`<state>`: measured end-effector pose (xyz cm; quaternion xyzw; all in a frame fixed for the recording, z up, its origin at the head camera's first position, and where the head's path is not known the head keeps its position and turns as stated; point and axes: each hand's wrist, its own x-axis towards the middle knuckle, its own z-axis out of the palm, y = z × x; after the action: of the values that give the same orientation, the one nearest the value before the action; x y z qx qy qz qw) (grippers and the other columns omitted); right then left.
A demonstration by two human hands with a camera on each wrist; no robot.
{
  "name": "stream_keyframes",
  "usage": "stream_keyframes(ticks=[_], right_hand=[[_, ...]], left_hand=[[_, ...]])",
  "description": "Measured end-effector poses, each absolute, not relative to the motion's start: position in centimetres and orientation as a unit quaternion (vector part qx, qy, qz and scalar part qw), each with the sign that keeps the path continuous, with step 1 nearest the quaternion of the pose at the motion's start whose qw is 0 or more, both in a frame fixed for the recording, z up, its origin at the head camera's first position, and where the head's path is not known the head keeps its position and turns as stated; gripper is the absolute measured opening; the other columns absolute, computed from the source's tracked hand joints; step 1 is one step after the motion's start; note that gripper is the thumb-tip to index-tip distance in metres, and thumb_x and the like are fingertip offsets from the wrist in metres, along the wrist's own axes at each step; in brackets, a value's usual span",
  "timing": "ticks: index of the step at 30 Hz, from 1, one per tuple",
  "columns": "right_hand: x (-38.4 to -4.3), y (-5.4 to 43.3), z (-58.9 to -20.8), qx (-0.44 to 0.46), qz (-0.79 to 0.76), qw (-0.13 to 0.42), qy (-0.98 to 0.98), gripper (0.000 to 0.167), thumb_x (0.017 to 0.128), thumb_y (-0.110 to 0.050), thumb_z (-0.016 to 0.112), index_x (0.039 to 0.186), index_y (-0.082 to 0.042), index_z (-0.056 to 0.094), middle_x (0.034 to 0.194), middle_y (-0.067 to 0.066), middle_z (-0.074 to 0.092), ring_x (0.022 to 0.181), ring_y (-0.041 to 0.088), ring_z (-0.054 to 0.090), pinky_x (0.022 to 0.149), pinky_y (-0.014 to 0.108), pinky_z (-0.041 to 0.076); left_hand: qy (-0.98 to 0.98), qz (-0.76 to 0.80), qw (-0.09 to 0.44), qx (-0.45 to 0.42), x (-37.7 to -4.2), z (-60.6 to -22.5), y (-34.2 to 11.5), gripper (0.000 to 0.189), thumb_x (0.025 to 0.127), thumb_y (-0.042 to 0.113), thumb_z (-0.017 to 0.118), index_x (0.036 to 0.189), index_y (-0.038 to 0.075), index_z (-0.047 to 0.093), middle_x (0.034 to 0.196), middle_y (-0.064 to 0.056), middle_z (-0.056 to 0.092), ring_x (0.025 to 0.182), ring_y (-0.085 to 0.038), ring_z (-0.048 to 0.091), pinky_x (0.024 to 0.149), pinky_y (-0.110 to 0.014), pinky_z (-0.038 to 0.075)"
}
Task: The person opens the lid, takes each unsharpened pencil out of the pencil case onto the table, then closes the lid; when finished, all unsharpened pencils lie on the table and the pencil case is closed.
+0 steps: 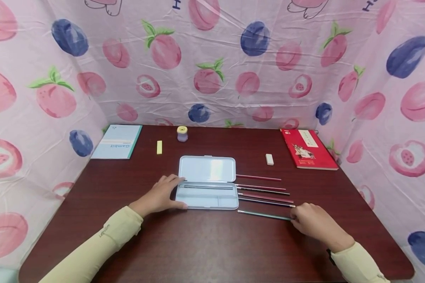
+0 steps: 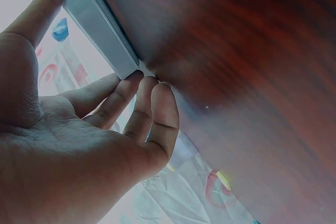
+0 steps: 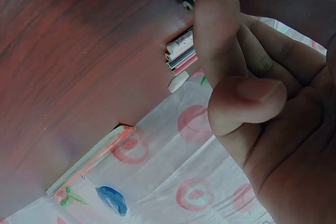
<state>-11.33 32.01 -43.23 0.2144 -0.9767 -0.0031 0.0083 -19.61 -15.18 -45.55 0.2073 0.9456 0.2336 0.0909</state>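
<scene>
An open light-blue pencil case [image 1: 207, 169] lies mid-table, its lid folded back; one dark pencil [image 1: 207, 187] lies in its long compartment. My left hand [image 1: 159, 196] holds the case's left end, thumb at the front edge and fingers at the hinge side. The left wrist view shows the fingertips right at the case's pale wall [image 2: 102, 30]. To the right of the case, my right hand [image 1: 313, 223] pinches the far right end of a green pencil [image 1: 263, 215], which lies nearly level with the tabletop. Several pencils [image 1: 269, 198], dark and red, lie roughly side by side behind it.
A white eraser [image 1: 269, 159] and a red book [image 1: 309, 149] are at the back right. Farther left stand a small yellow-topped jar [image 1: 182, 134], a yellow strip [image 1: 159, 147] and a pale blue notebook [image 1: 117, 141]. Fruit-patterned cloth [image 1: 219, 106] surrounds the table.
</scene>
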Motion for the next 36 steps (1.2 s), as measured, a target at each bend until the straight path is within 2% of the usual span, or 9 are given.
stream_keyframes(ticks=[9,15,19,21,27,32,36], right_hand=[[-11.4,31.8,-43.0,0.213,-0.009,0.011,-0.977,0.025,0.081,-0.01,0.09,0.07,-0.017,0.068,0.061,-0.008,0.057,0.056,0.005,0.042,0.053,0.028,0.04],[-11.6,30.6,-42.1,0.214,0.005,0.024,-0.976,0.017,0.08,-0.012,0.091,0.078,-0.016,0.075,0.068,-0.008,0.068,0.059,0.004,0.054,0.057,0.031,0.052],[-11.9,29.3,-41.8,0.232,0.019,0.054,-0.971,0.014,0.081,-0.013,0.092,0.083,-0.016,0.078,0.072,-0.008,0.072,0.062,0.004,0.062,0.06,0.031,0.057],[-12.2,28.6,-42.0,0.241,0.032,0.069,-0.967,0.014,0.081,-0.014,0.092,0.086,-0.016,0.079,0.075,-0.008,0.074,0.064,0.004,0.063,0.062,0.029,0.057],[-14.0,26.6,-42.9,0.255,0.087,0.081,-0.96,0.017,0.082,-0.016,0.092,0.097,-0.015,0.083,0.08,-0.008,0.075,0.065,-0.001,0.053,0.063,0.024,0.053],[-15.4,24.7,-43.2,0.258,0.104,0.085,-0.957,0.023,0.082,-0.018,0.093,0.102,-0.014,0.084,0.091,-0.002,0.081,0.074,0.007,0.07,0.072,0.031,0.063],[-16.8,23.0,-43.1,0.27,0.109,0.096,-0.952,0.025,0.083,-0.02,0.093,0.105,-0.013,0.084,0.092,0.0,0.082,0.078,0.013,0.075,0.075,0.034,0.064]], left_hand=[[0.946,0.232,0.092,0.207,-19.6,-45.5,-15.2,0.099,0.081,0.055,0.091,0.159,0.011,0.048,0.15,-0.014,0.056,0.137,-0.036,0.047,0.115,-0.061,0.044],[0.946,0.232,0.094,0.207,-19.6,-45.5,-15.2,0.099,0.081,0.055,0.09,0.159,0.011,0.049,0.15,-0.014,0.056,0.137,-0.036,0.047,0.115,-0.061,0.044],[0.946,0.231,0.094,0.207,-19.6,-45.5,-15.3,0.099,0.081,0.055,0.09,0.159,0.01,0.049,0.149,-0.014,0.056,0.136,-0.036,0.048,0.114,-0.061,0.044],[0.946,0.231,0.094,0.208,-19.6,-45.5,-15.3,0.099,0.081,0.055,0.09,0.158,0.01,0.049,0.149,-0.015,0.056,0.135,-0.036,0.048,0.114,-0.061,0.044],[0.946,0.232,0.092,0.208,-19.7,-45.7,-15.3,0.099,0.081,0.055,0.091,0.159,0.011,0.049,0.149,-0.013,0.057,0.135,-0.035,0.048,0.114,-0.06,0.045],[0.945,0.234,0.092,0.21,-19.7,-45.7,-15.2,0.098,0.081,0.054,0.091,0.159,0.011,0.049,0.148,-0.013,0.057,0.134,-0.034,0.048,0.114,-0.059,0.045],[0.945,0.233,0.091,0.209,-19.7,-45.7,-15.2,0.099,0.081,0.054,0.091,0.159,0.011,0.049,0.149,-0.013,0.057,0.135,-0.034,0.048,0.114,-0.06,0.044]])
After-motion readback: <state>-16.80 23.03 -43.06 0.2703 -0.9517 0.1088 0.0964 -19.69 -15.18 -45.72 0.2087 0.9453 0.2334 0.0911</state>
